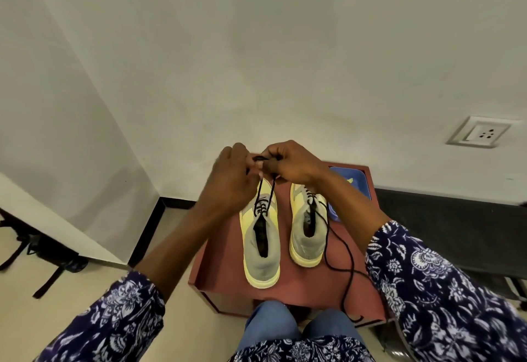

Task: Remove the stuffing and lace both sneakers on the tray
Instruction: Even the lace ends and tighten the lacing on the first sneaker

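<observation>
Two grey and pale-yellow sneakers stand side by side on a reddish-brown table [228, 281], toes pointing away from me. The left sneaker [261, 247] has a black lace [266, 193] threaded through its front eyelets, both ends rising to my hands. My left hand [231, 179] and my right hand [288, 163] meet above its toe, each pinching the lace. The right sneaker [308, 227] is laced at the front, and its loose black lace [346, 273] trails over the table's near right edge.
A blue tray [359, 182] sits at the table's far right corner, partly behind my right forearm. A white wall stands close behind, with a socket plate [479, 132] at the right. Black bags [42, 250] lie on the floor at the left. My knees [299, 324] touch the table's front.
</observation>
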`<state>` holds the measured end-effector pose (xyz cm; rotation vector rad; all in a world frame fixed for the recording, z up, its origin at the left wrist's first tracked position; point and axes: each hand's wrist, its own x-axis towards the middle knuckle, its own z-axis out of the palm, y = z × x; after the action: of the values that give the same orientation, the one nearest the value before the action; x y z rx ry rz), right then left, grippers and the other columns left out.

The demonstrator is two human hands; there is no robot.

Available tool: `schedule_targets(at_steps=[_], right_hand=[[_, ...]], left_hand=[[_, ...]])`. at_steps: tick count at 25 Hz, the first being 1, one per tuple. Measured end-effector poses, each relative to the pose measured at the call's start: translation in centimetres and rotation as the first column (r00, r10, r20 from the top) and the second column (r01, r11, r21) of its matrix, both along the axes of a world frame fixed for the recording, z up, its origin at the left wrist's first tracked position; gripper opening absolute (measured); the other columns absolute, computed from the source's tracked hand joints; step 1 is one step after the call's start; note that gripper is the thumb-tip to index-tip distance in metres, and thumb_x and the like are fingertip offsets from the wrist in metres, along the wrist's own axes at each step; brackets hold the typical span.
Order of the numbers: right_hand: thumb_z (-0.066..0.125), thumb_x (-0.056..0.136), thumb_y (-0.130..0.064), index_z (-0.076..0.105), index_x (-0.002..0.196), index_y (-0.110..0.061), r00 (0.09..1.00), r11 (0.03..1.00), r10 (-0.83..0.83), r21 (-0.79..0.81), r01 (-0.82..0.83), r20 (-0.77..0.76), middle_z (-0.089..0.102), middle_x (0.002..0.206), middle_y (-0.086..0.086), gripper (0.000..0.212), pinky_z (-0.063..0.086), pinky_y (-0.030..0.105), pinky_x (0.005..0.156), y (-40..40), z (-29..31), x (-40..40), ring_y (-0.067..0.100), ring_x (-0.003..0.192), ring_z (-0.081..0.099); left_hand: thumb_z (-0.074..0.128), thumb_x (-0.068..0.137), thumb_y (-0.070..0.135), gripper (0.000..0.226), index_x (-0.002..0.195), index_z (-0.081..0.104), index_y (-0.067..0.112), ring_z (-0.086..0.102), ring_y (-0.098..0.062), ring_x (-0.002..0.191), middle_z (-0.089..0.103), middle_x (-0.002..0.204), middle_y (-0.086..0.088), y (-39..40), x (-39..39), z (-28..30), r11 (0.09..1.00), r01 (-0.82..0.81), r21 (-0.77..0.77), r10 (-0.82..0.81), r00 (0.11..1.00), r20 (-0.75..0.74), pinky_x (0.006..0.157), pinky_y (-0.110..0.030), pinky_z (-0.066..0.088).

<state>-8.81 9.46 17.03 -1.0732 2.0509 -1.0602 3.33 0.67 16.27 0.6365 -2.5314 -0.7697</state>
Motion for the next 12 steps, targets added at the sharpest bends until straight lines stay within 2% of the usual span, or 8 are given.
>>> schedule_targets(at_steps=[2,3,4,6,7,9,12], right_hand=[[0.056,0.089,-0.012,0.062,0.086,-0.003,1.000,1.000,-0.005,0.002,0.005,0.002,0.065,0.079,0.017,0.011,0.046,0.032,0.067,-0.1,0.5,0.3,0.023,0.072,0.057],[0.055,0.089,-0.009,0.061,0.083,-0.006,1.000,1.000,-0.002,0.004,0.002,0.005,0.063,0.077,0.013,0.010,0.046,0.031,0.066,-0.1,0.8,0.4,0.022,0.073,0.057],[0.053,0.089,-0.008,0.060,0.079,-0.011,1.000,1.000,0.000,0.003,0.000,0.012,0.062,0.076,0.009,0.012,0.046,0.029,0.065,-0.1,1.1,0.5,0.021,0.074,0.057],[0.053,0.089,-0.008,0.058,0.078,-0.019,1.000,1.000,-0.005,-0.005,0.005,0.026,0.062,0.074,0.003,0.017,0.046,0.026,0.063,-0.1,1.7,0.6,0.017,0.073,0.058],[0.052,0.089,-0.008,0.058,0.081,-0.020,0.999,1.000,-0.008,-0.012,0.009,0.031,0.062,0.073,0.002,0.016,0.046,0.025,0.063,-0.1,2.0,0.6,0.015,0.072,0.058],[0.053,0.091,-0.013,0.058,0.084,-0.020,0.999,0.999,-0.012,-0.029,0.013,0.052,0.062,0.073,0.001,0.011,0.046,0.026,0.063,-0.2,2.5,0.7,0.013,0.069,0.057],[0.053,0.093,-0.019,0.057,0.081,-0.019,0.998,0.997,-0.018,-0.069,0.022,0.068,0.062,0.072,0.001,0.013,0.046,0.025,0.063,-0.4,3.7,0.8,0.011,0.064,0.056]], left_hand=[[0.056,0.088,0.014,0.011,0.083,0.047,0.008,0.048,-0.017,0.071,0.053,0.081,-0.006,1.3,0.7,-1.1,0.999,0.045,0.005,-0.045,0.999,-0.006,0.062,-0.022,0.030],[0.056,0.089,0.016,0.010,0.086,0.050,0.008,0.051,-0.013,0.066,0.057,0.080,-0.005,1.8,0.8,-1.7,0.995,0.086,0.043,-0.088,0.995,0.045,0.060,-0.023,0.035],[0.055,0.090,0.018,0.011,0.093,0.053,0.008,0.055,-0.012,0.066,0.062,0.083,-0.006,2.1,0.9,-2.4,0.988,0.123,0.097,-0.135,0.983,0.127,0.060,-0.022,0.041],[0.051,0.093,0.021,0.028,0.118,0.049,0.007,0.064,-0.020,0.082,0.066,0.101,-0.011,2.2,0.6,-3.6,0.962,0.120,0.246,-0.188,0.942,0.278,0.071,-0.028,0.051],[0.050,0.093,0.020,0.036,0.126,0.043,0.007,0.064,-0.024,0.087,0.064,0.105,-0.013,2.1,0.4,-4.1,0.940,0.068,0.333,-0.176,0.936,0.306,0.075,-0.032,0.052],[0.050,0.092,0.015,0.046,0.135,0.034,0.010,0.064,-0.025,0.087,0.063,0.102,-0.013,1.5,0.0,-4.9,0.888,-0.062,0.455,-0.084,0.952,0.294,0.074,-0.033,0.052],[0.049,0.091,0.016,0.046,0.135,0.037,0.020,0.062,-0.022,0.091,0.062,0.107,-0.008,0.5,-0.6,-5.4,0.881,-0.136,0.453,0.026,0.970,0.241,0.079,-0.034,0.051]])
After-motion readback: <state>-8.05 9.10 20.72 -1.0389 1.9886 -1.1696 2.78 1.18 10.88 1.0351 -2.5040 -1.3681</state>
